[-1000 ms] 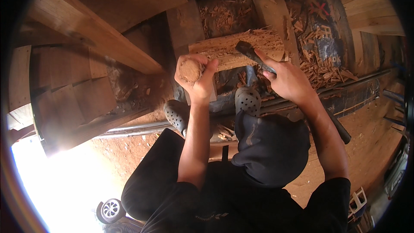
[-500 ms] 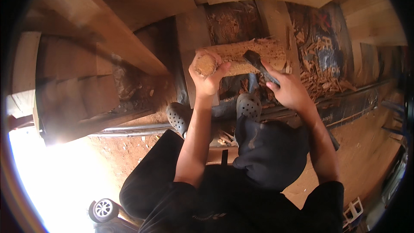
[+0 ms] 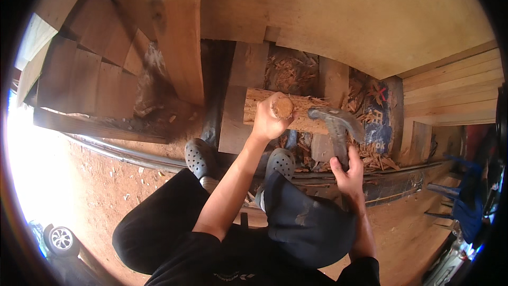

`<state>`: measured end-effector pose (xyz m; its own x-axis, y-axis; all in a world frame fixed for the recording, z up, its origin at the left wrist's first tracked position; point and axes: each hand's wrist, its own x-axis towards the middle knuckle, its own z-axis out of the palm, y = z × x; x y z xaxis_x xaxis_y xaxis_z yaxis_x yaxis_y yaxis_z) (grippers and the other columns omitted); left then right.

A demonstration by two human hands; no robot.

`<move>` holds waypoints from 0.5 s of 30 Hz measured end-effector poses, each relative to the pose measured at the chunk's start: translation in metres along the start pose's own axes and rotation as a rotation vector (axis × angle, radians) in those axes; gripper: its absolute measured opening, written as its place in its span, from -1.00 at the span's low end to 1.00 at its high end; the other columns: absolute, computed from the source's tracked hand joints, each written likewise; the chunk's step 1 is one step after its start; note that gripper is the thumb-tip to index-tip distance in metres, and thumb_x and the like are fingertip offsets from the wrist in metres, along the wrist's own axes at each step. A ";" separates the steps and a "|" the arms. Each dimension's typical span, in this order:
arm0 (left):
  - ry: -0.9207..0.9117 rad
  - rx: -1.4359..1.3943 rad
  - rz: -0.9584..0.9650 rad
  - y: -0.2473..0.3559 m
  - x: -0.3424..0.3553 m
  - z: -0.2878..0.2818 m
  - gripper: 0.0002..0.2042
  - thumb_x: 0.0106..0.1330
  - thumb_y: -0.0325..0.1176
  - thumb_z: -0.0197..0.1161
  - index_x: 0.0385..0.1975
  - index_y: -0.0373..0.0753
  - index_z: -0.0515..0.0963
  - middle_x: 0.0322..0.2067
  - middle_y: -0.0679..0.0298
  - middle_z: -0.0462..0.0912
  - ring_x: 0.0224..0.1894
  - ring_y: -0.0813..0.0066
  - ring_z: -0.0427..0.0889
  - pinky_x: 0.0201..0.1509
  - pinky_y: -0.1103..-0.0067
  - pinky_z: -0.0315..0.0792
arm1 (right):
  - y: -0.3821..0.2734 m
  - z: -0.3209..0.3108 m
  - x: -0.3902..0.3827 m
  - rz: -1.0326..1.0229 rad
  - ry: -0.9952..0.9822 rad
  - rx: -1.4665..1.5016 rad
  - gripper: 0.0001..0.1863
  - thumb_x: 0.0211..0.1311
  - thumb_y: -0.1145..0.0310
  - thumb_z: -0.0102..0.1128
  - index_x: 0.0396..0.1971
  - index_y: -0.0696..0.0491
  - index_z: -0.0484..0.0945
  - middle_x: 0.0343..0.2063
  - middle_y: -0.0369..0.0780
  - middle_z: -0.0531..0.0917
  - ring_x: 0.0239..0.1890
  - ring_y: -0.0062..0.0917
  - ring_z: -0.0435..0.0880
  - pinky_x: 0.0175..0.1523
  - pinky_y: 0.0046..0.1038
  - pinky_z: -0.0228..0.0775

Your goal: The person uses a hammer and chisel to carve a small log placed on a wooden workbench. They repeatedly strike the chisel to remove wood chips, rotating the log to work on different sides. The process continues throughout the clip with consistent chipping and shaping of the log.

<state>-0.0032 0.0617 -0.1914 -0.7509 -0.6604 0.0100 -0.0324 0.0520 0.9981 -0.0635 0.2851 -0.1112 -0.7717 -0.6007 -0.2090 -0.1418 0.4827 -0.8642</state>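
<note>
My left hand (image 3: 269, 121) is wrapped round an upright wooden-handled chisel (image 3: 282, 108), its round, frayed end facing up. The hand hides the chisel's blade. Beneath it lies a rough wooden block (image 3: 312, 125) with a pitted, splintered surface. In my right hand (image 3: 349, 173) is a claw hammer (image 3: 334, 118), gripped by its shaft. The hammer head hangs above the block's right part, to the right of the chisel and apart from it.
Wood chips (image 3: 370, 153) lie around the block's right side. A large pale panel (image 3: 338, 16) overhangs the far side. Stacked boards (image 3: 455, 92) stand at right, with more boards (image 3: 79, 79) at left. My clogs (image 3: 280, 162) rest close to the block.
My right hand has drawn back toward me, and the hammer appears larger, its head turned. My left hand keeps its grip on the chisel. The whole view has shifted.
</note>
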 end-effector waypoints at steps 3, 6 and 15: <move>-0.001 0.021 0.033 0.002 -0.002 0.000 -0.77 -0.12 -0.45 0.37 -0.45 -0.33 0.50 -0.51 0.09 0.61 -0.41 0.33 0.63 -0.29 0.51 0.46 | -0.039 0.001 -0.001 -0.099 0.032 0.093 -0.62 0.16 0.35 0.19 -0.07 0.23 0.44 -0.36 -0.14 0.61 -0.25 -0.62 0.56 -0.16 -0.49 0.40; 0.032 -0.003 0.090 0.000 -0.006 0.002 -0.76 -0.12 -0.45 0.34 -0.41 -0.33 0.53 -0.46 0.06 0.63 -0.34 0.25 0.66 -0.24 0.49 0.48 | -0.066 0.007 0.003 -0.163 -0.029 -0.129 -0.57 0.15 0.32 0.22 -0.03 0.22 0.43 -0.40 -0.14 0.63 -0.33 -0.58 0.60 -0.21 -0.49 0.42; 0.058 -0.039 0.139 -0.011 -0.009 0.001 -0.72 -0.15 -0.47 0.28 -0.35 -0.33 0.55 -0.43 0.04 0.64 -0.30 0.22 0.67 -0.21 0.48 0.49 | -0.080 0.021 0.008 -0.103 -0.114 -0.354 -0.48 0.16 0.23 0.19 0.06 0.18 0.36 -0.42 0.01 0.63 -0.32 -0.24 0.68 -0.20 -0.35 0.46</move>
<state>0.0028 0.0678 -0.2023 -0.7072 -0.6909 0.1502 0.0956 0.1171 0.9885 -0.0450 0.2280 -0.0536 -0.6711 -0.7151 -0.1958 -0.4356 0.5940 -0.6763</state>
